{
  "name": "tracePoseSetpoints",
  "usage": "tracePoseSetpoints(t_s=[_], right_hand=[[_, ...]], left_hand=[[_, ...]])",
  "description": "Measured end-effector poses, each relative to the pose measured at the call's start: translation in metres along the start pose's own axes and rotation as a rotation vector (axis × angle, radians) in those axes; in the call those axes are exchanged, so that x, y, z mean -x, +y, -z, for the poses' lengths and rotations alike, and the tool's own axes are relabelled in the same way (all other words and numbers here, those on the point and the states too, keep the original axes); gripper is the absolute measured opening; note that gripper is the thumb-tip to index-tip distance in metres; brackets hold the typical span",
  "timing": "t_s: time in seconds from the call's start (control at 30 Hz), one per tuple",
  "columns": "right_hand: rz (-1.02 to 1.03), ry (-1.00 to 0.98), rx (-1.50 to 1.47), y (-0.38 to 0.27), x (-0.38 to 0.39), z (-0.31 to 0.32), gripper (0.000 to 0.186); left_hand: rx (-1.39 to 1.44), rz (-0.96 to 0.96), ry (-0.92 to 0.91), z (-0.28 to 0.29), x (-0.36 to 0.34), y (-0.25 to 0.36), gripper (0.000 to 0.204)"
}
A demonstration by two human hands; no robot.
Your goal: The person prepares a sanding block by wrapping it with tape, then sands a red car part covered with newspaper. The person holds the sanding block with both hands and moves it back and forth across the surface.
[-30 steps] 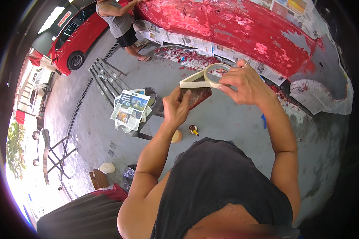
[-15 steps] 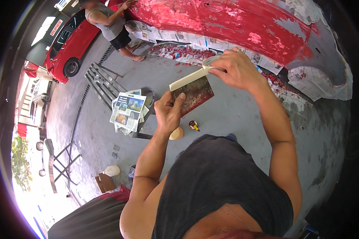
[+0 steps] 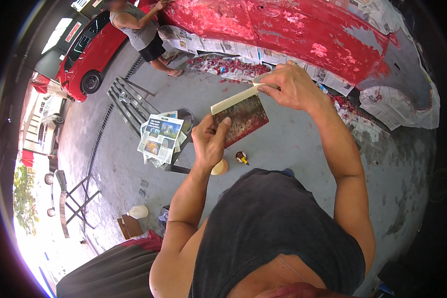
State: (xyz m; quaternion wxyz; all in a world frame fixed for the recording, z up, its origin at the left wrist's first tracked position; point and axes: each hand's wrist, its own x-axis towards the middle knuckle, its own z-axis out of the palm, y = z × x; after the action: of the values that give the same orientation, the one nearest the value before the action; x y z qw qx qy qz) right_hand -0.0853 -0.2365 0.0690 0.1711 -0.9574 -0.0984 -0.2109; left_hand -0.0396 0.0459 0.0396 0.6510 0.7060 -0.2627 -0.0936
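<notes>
Tape roll (image 3: pixel 261 78) has tipped over since 1 s ago; back then its strip (image 3: pixel 235 100) formed a V off the flat piece, now it runs straight along that piece's upper edge. Nearly unchanged vs 0.5 s ago.

Left hand (image 3: pixel 209 140): pinching the flat piece (image 3: pixel 246 120), stained dark and red, at its left end. Thumb on the face, fingers curled behind. Piece is tilted, sticking out to the right of this hand, strip just above the thumb.

Right hand (image 3: pixel 289 85): thumb and fingers pinched on the roll, mostly hiding it, at the piece's upper right corner. Can't tell if fingertips also touch the piece.

Left of left hand: newspaper sheets (image 3: pixel 160 138) on a slatted bench (image 3: pixel 126 107). Below the piece: small open container (image 3: pixel 241 157), on the floor. Beyond right hand: patchy red car body (image 3: pixel 283 39).
</notes>
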Motion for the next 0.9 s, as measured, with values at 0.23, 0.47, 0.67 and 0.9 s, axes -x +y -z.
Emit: tracePoseSetpoints(t_s=[0.23,0.47,0.67,0.9], right_hand=[[-0.045,0.008,-0.058,-0.006,-0.001,0.003,0.025],[-0.091,-0.074,-0.085,-0.007,-0.001,0.012,0.025],[-0.063,-0.07,-0.085,-0.005,0.0,0.013,0.024],[-0.066,-0.059,-0.102,-0.005,-0.004,0.006,0.026]], left_hand=[[0.019,-0.059,0.02,-0.002,0.001,0.006,0.02],[-0.018,-0.069,0.007,0.001,-0.002,0.0,0.02],[-0.012,-0.1,0.016,0.001,-0.004,-0.009,0.022],[-0.007,-0.09,-0.009,0.003,-0.005,-0.008,0.023]])
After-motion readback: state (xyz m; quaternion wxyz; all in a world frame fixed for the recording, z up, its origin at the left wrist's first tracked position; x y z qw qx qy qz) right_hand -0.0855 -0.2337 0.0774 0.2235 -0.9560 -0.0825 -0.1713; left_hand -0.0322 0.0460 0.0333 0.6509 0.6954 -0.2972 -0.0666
